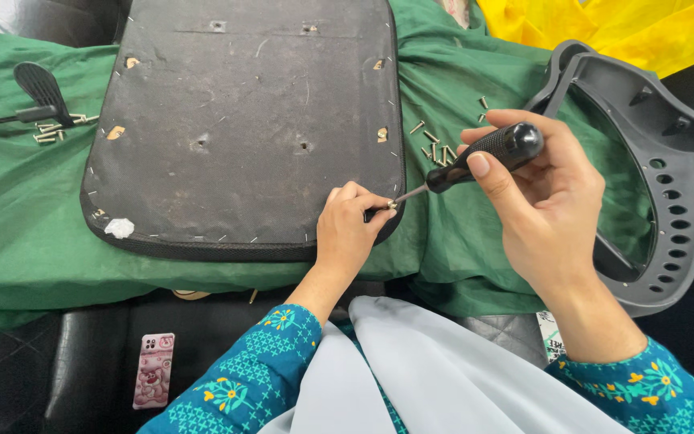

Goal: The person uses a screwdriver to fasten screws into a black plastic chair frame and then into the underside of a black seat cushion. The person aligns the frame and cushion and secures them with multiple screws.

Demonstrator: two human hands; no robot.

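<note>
**Screwdriver tip meets the seat pad's near corner**

We hold a black-handled screwdriver (475, 159) in our right hand (544, 213), fingers wrapped closed around the textured grip with the thumb pressed along its side. Its long axis runs on a slant, from the handle at upper right down to the thin metal tip at lower left. That tip lands right at the fingertips of our left hand (349, 229), which is pinched shut on something small at the edge; it looks like a screw or staple, but it is too small for us to tell.

The left hand rests on the near right corner of the black seat pad (242, 120), which lies upside down on the green cloth (26, 233) covering the worktop. So the working spot lies to the left of and below the right hand and directly under the left fingertips; the left hand is the nearer one, already touching the pad.

Just beyond the screwdriver shaft, a scatter of loose screws (435, 149) lies on the cloth between the pad and the grey plastic chair frame (668, 177) at the right. Another small heap of screws (54, 128) sits at far left beside a black lever part (40, 87). A phone in a pink case (154, 370) lies on the dark seat near our left sleeve.
</note>
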